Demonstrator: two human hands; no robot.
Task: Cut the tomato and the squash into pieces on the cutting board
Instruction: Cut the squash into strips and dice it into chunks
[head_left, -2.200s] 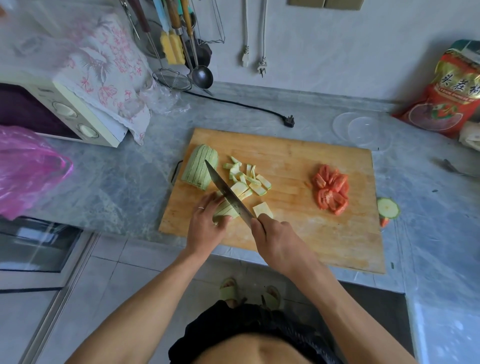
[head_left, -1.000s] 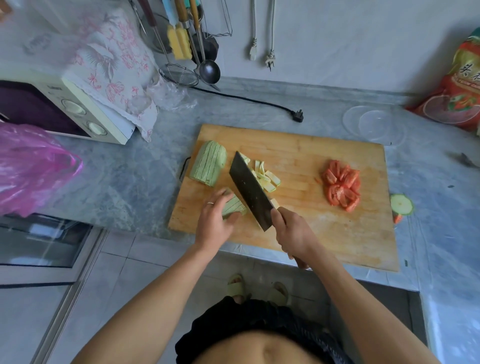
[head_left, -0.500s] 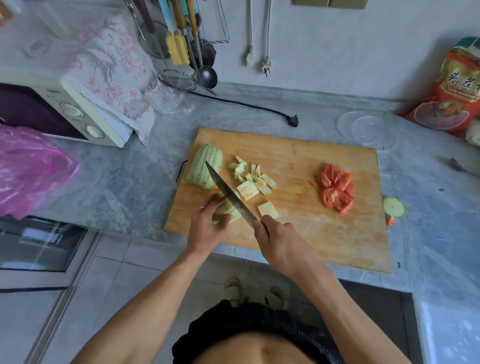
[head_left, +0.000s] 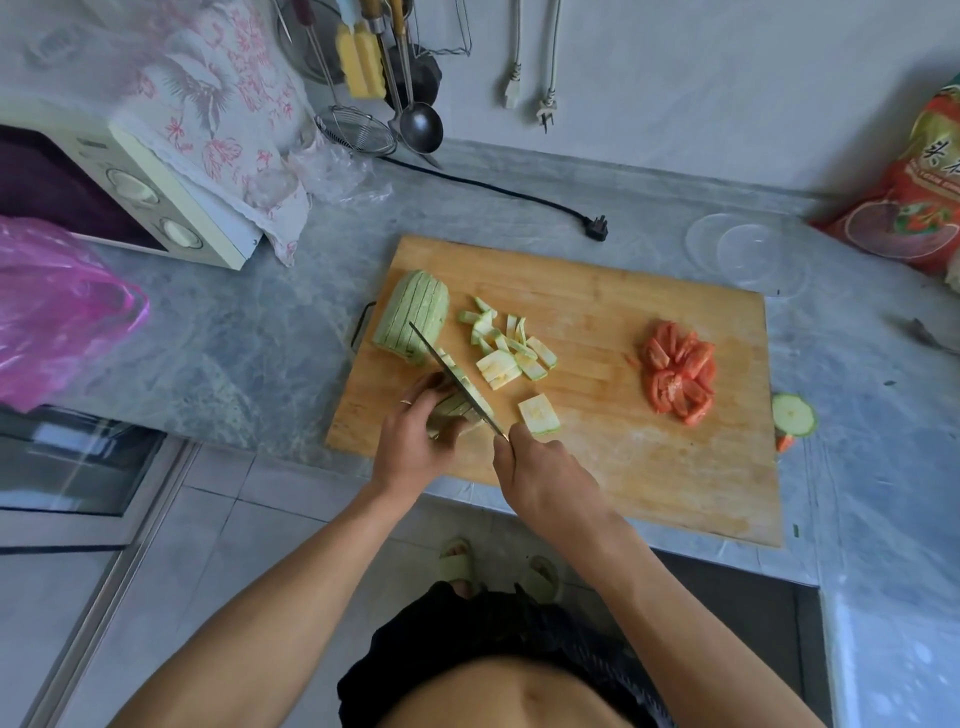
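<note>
Uncut squash half (head_left: 413, 315) is parked at the cutting board (head_left: 649, 467) left edge. Squash slices (head_left: 457, 408) are pinned by the curled left hand (head_left: 413, 441); cleaver (head_left: 457, 387) is gripped by the right hand (head_left: 545, 480). Tomato pieces (head_left: 678, 371) are set aside right.

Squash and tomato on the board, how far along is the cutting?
Tomato lies cut. Some squash strips are done. The left hand holds sliced squash under the knife gripped by the right hand. The scored squash half remains.
</note>
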